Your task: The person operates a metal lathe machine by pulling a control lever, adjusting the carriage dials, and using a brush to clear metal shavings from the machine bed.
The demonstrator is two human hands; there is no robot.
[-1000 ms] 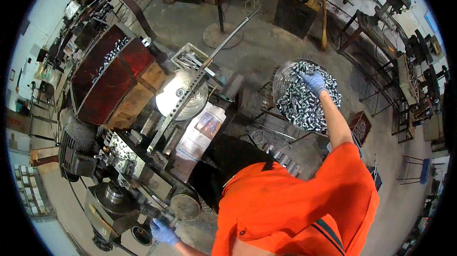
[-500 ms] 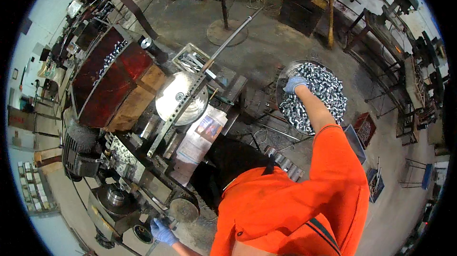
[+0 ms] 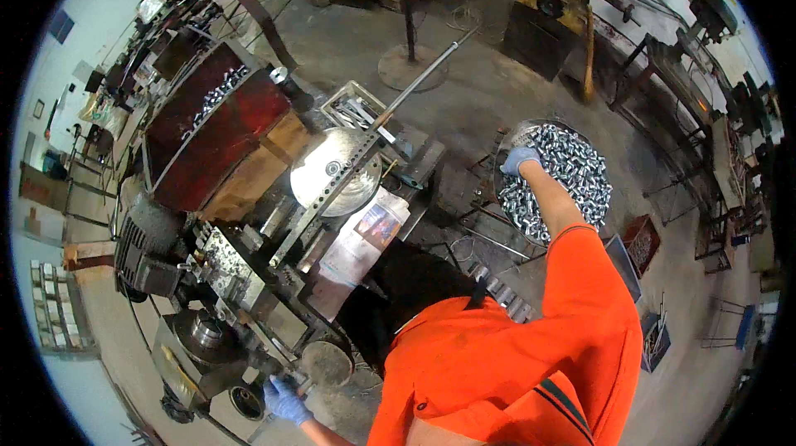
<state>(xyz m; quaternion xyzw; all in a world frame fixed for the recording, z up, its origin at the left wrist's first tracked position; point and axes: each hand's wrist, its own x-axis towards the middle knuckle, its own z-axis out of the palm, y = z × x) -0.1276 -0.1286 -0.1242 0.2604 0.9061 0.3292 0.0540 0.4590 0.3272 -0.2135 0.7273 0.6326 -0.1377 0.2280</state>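
My right hand [image 3: 520, 161], in a pale blue glove, is at the left side of a wide round basin [image 3: 507, 138] heaped with short shiny metal cylinders [image 3: 568, 176]. Its fingers curl downward and together beside the pile; what they hold, if anything, is hidden. Low on the left, my gloved left hand [image 3: 286, 401] is closed around a metal lever [image 3: 307, 383] on the machine. A round dull disc [image 3: 327, 364] sits just beyond that hand. Farther up the machine, a slanted bar with a row of holes [image 3: 319, 200] crosses a big shiny metal disc [image 3: 308, 171].
A red hopper [image 3: 222, 133] with more metal pieces stands at the left. Printed paper [image 3: 358, 249] covers part of the machine by my legs. A red crate [image 3: 641, 240] and a dark tool tray [image 3: 655, 341] are on the floor at right. A fan stand [image 3: 410, 23] stands ahead.
The whole scene has shifted slightly to the right and down in the view. My right hand stays at the basin's left side, its fingers more curled. My left hand remains on the lever.
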